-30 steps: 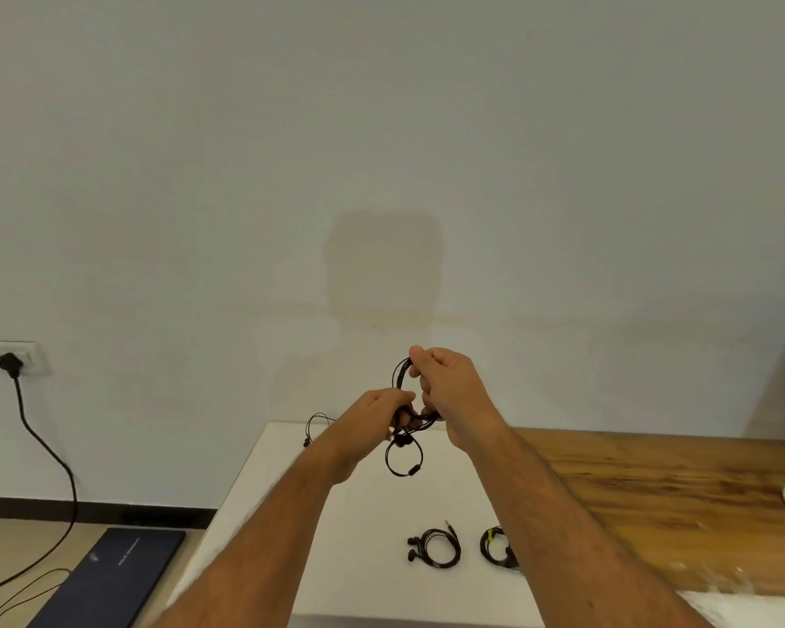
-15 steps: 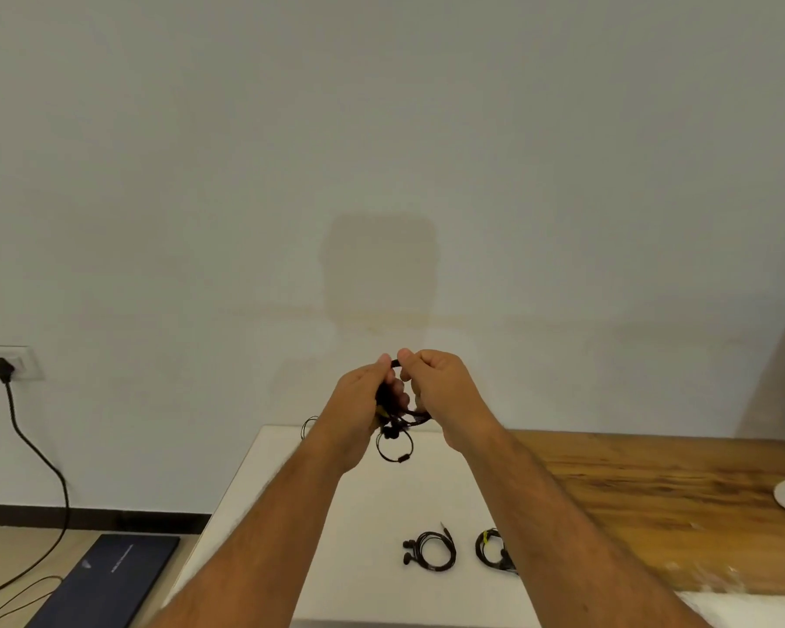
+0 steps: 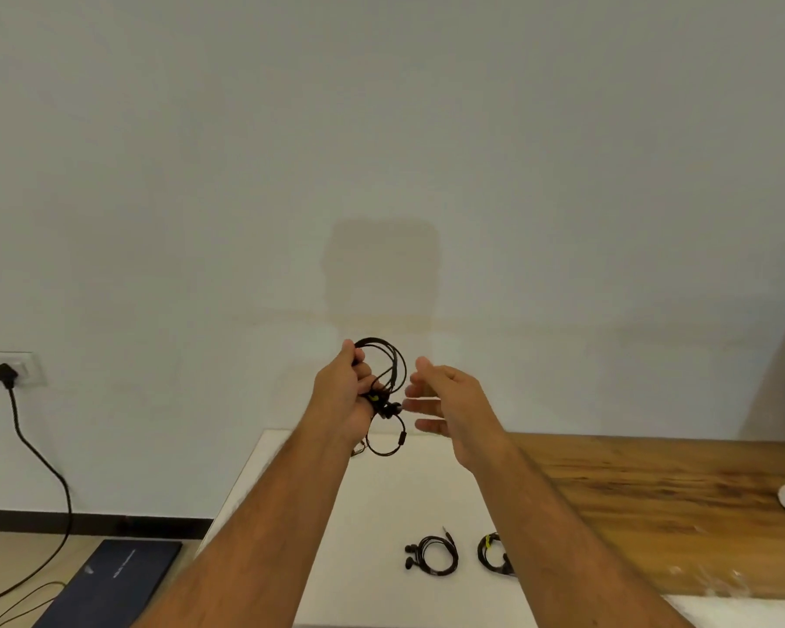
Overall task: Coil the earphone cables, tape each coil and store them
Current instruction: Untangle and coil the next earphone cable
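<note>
One left hand point(image 3: 341, 392) grips looped black cable point(image 3: 384, 383); right hand point(image 3: 454, 405) fingers spread.

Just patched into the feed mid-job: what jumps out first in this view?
The left hand holds up a loose black earphone cable in front of the wall, with the open right hand just beside it. Below, two coiled earphones lie on the white tabletop, the right one partly hidden by the forearm.

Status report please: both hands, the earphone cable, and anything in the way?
Left hand grips the earphone cable, loosely looped, held up above the table. Right hand open beside it, not touching. Two coiled earphones lie on the table below. Nothing in the way.
</note>
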The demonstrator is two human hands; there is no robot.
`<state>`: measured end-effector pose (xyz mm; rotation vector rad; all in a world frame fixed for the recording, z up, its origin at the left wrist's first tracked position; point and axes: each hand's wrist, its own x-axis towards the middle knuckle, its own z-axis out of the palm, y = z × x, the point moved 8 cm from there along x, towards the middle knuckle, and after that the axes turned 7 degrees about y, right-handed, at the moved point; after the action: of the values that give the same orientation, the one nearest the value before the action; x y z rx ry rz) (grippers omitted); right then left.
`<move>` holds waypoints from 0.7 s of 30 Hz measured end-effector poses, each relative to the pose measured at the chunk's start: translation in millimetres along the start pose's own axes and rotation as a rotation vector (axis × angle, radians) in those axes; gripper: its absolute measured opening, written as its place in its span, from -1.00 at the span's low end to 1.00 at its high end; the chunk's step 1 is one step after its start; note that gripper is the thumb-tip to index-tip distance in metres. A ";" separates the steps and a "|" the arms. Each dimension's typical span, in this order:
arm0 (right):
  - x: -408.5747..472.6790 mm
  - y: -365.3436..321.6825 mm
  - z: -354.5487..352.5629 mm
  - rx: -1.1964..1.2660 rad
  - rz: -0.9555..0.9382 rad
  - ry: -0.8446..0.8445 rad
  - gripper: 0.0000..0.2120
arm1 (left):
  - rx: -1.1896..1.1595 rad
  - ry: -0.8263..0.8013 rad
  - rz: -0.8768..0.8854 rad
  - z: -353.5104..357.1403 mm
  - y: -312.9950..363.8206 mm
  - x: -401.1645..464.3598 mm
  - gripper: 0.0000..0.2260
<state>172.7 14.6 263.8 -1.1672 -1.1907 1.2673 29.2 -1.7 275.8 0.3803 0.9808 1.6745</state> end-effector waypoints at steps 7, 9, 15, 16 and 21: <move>-13.4 14.7 32.6 -0.028 0.039 -0.335 -0.79 | -0.056 0.044 0.018 -3.5 2.6 3.0 -0.68; -10.8 13.9 28.6 -0.021 0.042 -0.250 -0.81 | -0.005 0.077 0.077 -8.0 8.2 5.2 -0.69; -9.0 14.8 18.5 0.181 0.104 -0.179 -0.83 | 0.086 0.208 0.203 -28.9 21.1 13.0 -0.71; -8.6 13.4 16.7 0.251 0.114 -0.160 -0.86 | 0.081 0.210 0.203 -30.7 21.4 12.8 -0.71; -7.6 6.3 20.3 0.382 0.150 -0.195 -0.89 | 0.041 0.155 0.194 -27.2 16.7 6.3 -0.69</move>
<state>152.4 6.2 258.6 -0.8765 -0.9537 1.6689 -2.3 -8.0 270.7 0.3872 1.1224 1.8832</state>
